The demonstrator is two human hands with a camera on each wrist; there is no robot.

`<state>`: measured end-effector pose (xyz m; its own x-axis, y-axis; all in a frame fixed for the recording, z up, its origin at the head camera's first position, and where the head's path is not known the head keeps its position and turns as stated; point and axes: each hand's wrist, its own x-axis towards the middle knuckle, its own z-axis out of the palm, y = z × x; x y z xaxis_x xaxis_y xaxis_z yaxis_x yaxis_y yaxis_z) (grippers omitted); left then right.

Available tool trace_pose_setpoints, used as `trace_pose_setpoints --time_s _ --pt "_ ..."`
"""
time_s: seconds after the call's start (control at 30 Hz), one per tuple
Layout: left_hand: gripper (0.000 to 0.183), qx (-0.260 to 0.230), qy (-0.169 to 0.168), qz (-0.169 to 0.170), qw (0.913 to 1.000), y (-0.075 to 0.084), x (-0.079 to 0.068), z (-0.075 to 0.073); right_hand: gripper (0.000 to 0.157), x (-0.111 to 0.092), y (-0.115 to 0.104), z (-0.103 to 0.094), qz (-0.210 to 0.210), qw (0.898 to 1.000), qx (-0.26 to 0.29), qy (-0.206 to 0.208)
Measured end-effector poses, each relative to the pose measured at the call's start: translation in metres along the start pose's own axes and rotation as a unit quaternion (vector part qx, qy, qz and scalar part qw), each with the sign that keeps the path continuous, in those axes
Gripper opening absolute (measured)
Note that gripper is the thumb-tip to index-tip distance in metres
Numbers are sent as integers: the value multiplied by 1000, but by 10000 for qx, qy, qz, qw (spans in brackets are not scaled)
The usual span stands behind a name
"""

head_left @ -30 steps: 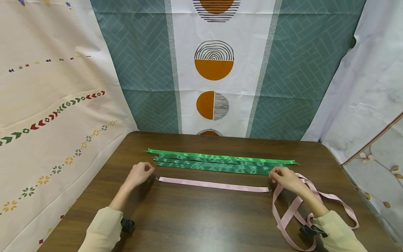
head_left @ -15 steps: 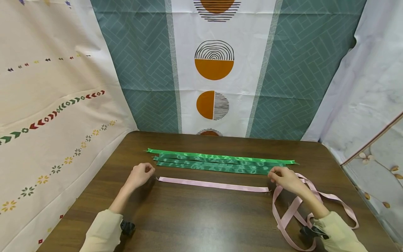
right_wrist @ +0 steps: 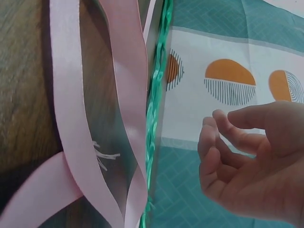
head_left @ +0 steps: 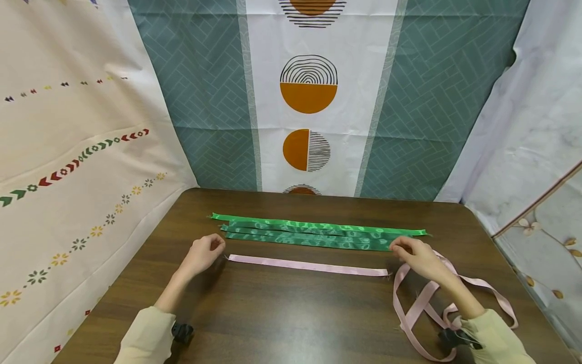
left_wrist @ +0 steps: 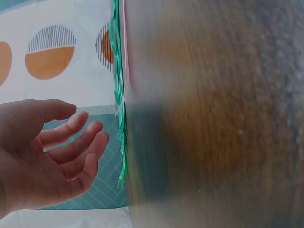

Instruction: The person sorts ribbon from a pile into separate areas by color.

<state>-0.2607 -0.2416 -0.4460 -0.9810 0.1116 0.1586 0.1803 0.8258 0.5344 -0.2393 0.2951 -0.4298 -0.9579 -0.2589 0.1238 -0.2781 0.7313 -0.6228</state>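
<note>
A straight pink ribbon strip lies flat across the table, with frayed ends. Just off its left end, my left hand hovers with loosely bent fingers and holds nothing. Beyond the strip's right end is my right hand; its fingers curve loosely and the right wrist view shows nothing in them. Several green ribbon strips, one brighter than the others, lie side by side behind the pink one. The right hand covers part of their view near the right end.
A long loose pink ribbon lies in loops under and around my right forearm. The brown wooden table ends at a patterned curtain at the back. Cloths hang at both sides.
My right hand has shifted very slightly to the right, and the head view has tilted a little. Both hands stay empty and the ribbons lie where they were.
</note>
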Motion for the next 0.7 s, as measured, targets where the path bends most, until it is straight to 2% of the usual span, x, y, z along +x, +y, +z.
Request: trace_pose_setpoints --time_s 0.1,0.4,0.53,0.7 --pt "9 -28 43 148 9999 1 0 1 18 -1 0 -2 -78 9999 -77 126" --pt "16 -98 -21 150 9998 8 -3 2 16 -5 -2 -5 -169 9987 -380 303" --pt "19 -82 -9 285 9996 11 -3 3 13 -4 1 -6 -397 9971 -509 407" --pt "32 39 -277 494 9984 16 -5 4 13 -4 6 -7 -806 9946 -537 377"
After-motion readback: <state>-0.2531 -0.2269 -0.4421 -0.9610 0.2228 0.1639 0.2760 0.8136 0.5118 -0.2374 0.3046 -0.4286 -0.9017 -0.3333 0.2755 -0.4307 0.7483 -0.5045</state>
